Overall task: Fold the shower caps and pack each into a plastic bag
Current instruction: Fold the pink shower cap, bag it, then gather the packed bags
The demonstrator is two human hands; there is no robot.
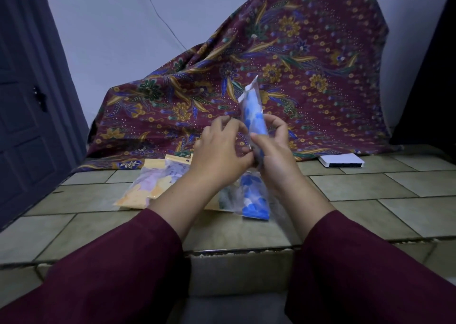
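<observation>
A clear plastic bag holding a folded blue-and-white shower cap (254,112) stands upright in the air above the tiled ledge. My right hand (275,148) grips its lower part. My left hand (220,150) pinches the bag's lower edge from the left, fingers touching the right hand. Under my hands lies another packed bag with a blue cap (254,197). To the left lie packed bags with yellow and lilac caps (153,185). Both sleeves are dark red.
A maroon batik cloth (283,76) drapes over something bulky behind the tiled ledge (357,188). A white flat box (341,162) lies at the cloth's right foot. A dark door (22,113) stands at the left. The ledge's front edge drops near my forearms.
</observation>
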